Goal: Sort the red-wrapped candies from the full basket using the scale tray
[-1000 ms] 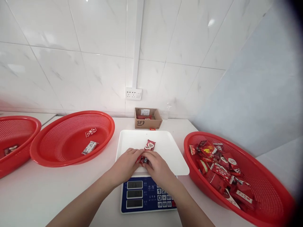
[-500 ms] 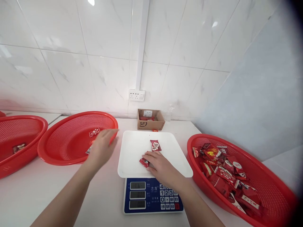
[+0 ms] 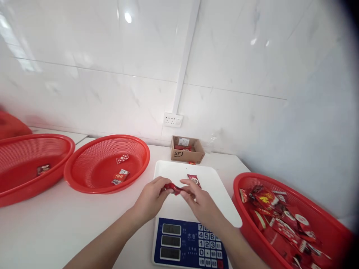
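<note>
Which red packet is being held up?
The packet between the left hand and right hand, raised over the tray; the nearest other packet lies on that tray.

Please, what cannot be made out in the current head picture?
Head view: held packet, print too small, ends partly covered by fingers.
Head view: displays, digits too faint.
Head view: keypad, some keys behind right forearm.
Head view: right basket, cut by bottom edge.

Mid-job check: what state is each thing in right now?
Left hand: pinching held packet
Right hand: pinching its other end
Held packet: sealed or torn, unclear
Other packet: on tray
Scale displays: unreadable
Box: open, red items inside
Right basket: many packets
Middle basket: few packets
Left basket: dark packet visible
Socket: nothing plugged in
</note>
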Available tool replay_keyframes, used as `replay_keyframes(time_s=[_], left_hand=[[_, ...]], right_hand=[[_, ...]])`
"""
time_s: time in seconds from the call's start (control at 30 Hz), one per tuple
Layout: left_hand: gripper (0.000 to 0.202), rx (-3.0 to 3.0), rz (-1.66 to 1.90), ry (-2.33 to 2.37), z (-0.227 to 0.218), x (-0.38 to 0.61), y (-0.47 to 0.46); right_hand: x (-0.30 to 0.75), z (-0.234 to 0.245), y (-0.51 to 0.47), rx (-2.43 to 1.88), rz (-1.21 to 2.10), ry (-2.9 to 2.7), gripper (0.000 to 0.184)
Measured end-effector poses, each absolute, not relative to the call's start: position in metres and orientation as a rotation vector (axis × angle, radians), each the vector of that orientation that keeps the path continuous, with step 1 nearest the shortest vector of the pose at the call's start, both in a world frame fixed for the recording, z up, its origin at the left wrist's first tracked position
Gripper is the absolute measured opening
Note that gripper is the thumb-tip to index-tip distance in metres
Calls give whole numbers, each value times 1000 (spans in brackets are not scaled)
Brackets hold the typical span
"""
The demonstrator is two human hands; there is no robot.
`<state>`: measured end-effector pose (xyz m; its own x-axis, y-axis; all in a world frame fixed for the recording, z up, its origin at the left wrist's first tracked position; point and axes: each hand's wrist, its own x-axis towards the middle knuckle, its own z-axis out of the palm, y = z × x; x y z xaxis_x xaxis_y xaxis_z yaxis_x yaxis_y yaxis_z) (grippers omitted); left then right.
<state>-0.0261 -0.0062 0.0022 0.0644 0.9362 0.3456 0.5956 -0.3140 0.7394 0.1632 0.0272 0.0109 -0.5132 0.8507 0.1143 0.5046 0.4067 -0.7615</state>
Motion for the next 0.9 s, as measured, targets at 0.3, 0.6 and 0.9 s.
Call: replay_keyframes(time_s=[0.3, 0.6, 0.9], left_hand=[[32, 1723, 1210, 2244, 21, -104, -8], [33, 2065, 992, 1717, 2, -49, -13], [29, 2040, 1046, 1401, -2, -36, -21]], right_hand=[[196, -5, 72, -1399, 149, -2591, 56], [173, 11, 69, -1308, 492, -2343, 28], [165, 36, 2, -951, 766, -2174, 17]])
